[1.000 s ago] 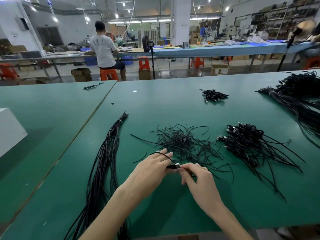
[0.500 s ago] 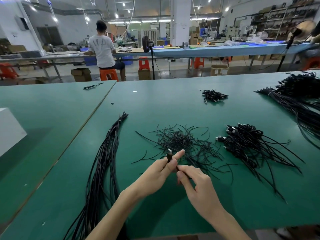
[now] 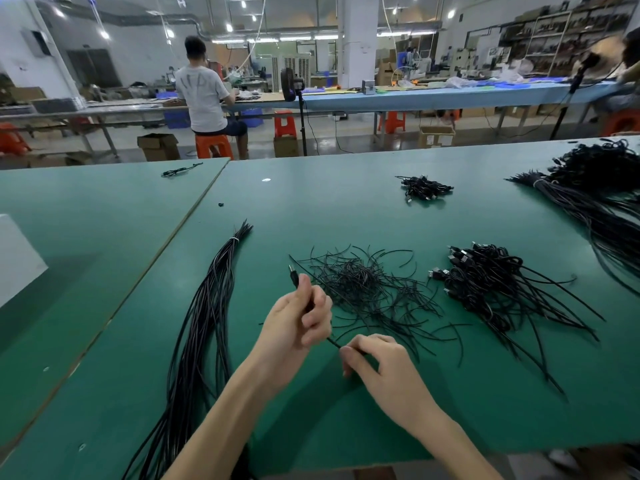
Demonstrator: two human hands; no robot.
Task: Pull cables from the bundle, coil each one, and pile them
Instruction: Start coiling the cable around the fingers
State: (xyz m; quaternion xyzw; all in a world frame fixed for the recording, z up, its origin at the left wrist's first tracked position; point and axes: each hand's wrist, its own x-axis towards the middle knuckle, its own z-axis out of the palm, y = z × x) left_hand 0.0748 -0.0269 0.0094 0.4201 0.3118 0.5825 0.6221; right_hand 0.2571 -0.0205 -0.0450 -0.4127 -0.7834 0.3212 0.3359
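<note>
A second ago my hands met low over the plug (image 3: 293, 276). Now my left hand (image 3: 296, 320) has lifted away from my right hand (image 3: 381, 365). The left fist grips the cable (image 3: 333, 342) just below the upturned plug, and my right thumb and finger pinch it lower down. The cable runs straight between them, just right of the bundle (image 3: 207, 306). I judge the coil is only starting.

No container holds cables. The pile (image 3: 485, 282) lies bare on the table (image 3: 346, 209), well right of the bundle. Boxes (image 3: 157, 145) stand on the floor beyond the bundle, their contents hidden.
</note>
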